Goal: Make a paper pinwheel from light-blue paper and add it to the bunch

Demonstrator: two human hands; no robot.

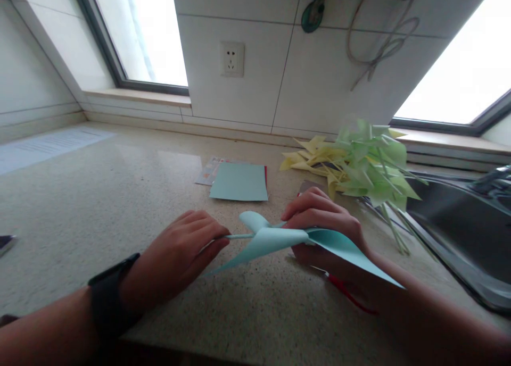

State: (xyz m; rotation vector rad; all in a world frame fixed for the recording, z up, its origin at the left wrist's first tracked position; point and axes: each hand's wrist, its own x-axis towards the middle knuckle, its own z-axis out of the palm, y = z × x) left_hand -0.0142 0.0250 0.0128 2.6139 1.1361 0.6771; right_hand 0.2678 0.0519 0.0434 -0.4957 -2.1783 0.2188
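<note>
- Left hand (181,254): fingers pinched on a thin pale stick (239,236), low over the speckled countertop (120,196).
- Right hand (321,225): fingers grasp the light-blue paper pinwheel (279,241) at its hub, between both hands.
- Behind: blue paper sheet (238,181); right, heap of yellow and green pinwheels (359,164) beside the sink (459,227).

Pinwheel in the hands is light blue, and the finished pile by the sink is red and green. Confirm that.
Not quite. The head view shows the pile by the sink is yellow and green, not red. The pinwheel between the left hand and right hand is light blue.
</note>
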